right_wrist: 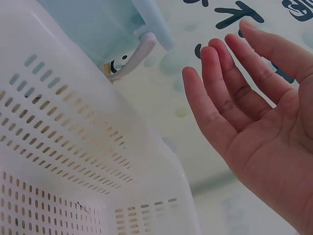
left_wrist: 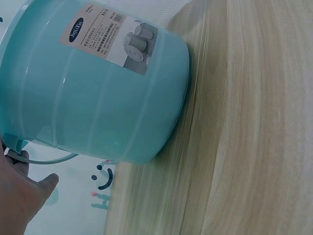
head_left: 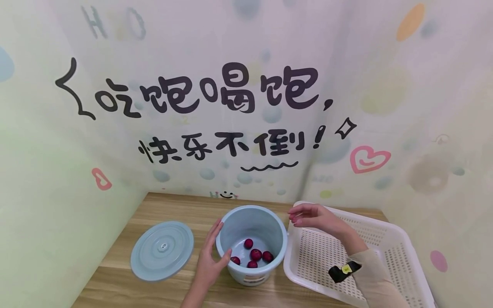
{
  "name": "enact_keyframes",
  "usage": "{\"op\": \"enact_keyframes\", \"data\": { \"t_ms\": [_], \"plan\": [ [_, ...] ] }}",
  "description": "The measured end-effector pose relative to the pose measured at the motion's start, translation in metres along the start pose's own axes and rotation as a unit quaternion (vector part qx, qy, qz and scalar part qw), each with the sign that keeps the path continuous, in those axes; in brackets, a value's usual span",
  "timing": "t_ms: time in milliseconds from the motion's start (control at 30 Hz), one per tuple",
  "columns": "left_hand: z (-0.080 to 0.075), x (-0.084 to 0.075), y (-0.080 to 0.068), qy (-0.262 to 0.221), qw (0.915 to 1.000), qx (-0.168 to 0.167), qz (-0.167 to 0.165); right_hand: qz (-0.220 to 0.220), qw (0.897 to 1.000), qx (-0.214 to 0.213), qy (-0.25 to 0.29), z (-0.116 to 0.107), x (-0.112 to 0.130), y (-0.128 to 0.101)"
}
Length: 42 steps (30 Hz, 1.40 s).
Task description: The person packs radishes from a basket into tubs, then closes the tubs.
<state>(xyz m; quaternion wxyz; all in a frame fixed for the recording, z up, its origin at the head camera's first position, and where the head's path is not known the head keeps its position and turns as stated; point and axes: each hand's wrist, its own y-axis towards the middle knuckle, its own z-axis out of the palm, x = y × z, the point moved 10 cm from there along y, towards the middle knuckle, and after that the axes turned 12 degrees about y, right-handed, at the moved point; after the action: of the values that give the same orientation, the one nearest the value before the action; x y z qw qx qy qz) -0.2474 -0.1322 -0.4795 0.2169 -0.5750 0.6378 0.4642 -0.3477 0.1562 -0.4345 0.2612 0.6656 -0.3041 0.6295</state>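
A light blue bucket [head_left: 246, 224] stands upright on the table, with several dark red, plum-like fruits [head_left: 256, 255] lying on its bottom. Against the bucket's left side rests my left hand [head_left: 209, 262], fingers extended along the outside and thumb near the front rim. In the left wrist view that hand [left_wrist: 19, 191] is beside the bucket's thin handle [left_wrist: 49, 160], partly cut off by the frame. My right hand [head_left: 313, 216] hovers over the back left corner of a white perforated basket [head_left: 408, 244]. Its loosely bent fingers [right_wrist: 212, 78] hold nothing in the right wrist view.
A round light blue lid [head_left: 161, 252] lies flat on the wooden table [head_left: 119, 252], left of the bucket. The basket stands close by the bucket's right side. A printed wall covering [head_left: 231, 179] rises right behind the table's back edge.
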Motion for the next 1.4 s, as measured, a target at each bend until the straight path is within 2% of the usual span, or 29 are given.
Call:
{"op": "enact_keyframes", "data": {
  "t_ms": [167,533,1067,1400],
  "plan": [
    [-0.001,0.000,0.000,0.003,1.0000,-0.001,-0.003,0.006,1.000,-0.006,0.003,-0.003,0.000,-0.005],
    [-0.001,0.000,0.000,0.005,1.0000,-0.001,-0.002,0.051,0.997,-0.054,-0.016,-0.015,-0.008,-0.013],
    [0.000,0.000,0.000,0.004,1.0000,0.003,-0.002,0.030,0.997,-0.068,-0.016,-0.037,-0.022,-0.026],
    [0.001,0.002,0.000,0.009,0.9999,0.001,-0.006,0.040,0.990,-0.126,-0.043,-0.058,-0.036,-0.040]
  ]
}}
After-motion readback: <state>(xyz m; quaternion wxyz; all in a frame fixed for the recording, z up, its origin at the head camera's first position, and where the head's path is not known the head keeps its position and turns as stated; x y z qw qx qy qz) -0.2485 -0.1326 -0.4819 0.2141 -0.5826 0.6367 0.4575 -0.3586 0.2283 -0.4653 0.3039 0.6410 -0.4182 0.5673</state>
